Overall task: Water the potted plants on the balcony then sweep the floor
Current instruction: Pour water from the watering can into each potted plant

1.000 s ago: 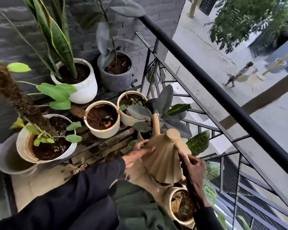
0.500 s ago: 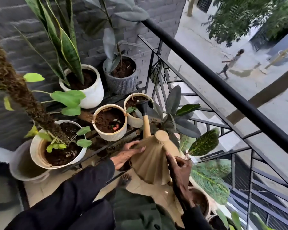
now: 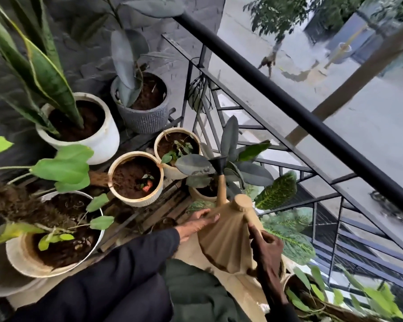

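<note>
- Watering is judged to be under way: a tan fluted watering can (image 3: 228, 238) is held tilted between 2 hands, its black-tipped spout (image 3: 218, 162) raised over the dark-leaved plant (image 3: 233, 168) by the railing (image 3: 289, 108).
- The left hand (image 3: 197, 223) is laid with fingers extended against the can's side, steadying rather than clasping it.
- The right hand (image 3: 265, 249) is wrapped around the rear of the can, apparently on a handle; the handle itself is hidden.
- The can looks like rigid, thin plastic, light when empty; its weight is expected to shift forward as water runs toward the spout.
- The ribbed wall should give some purchase, so the rear grip is best kept, with support placed low on the body.
</note>
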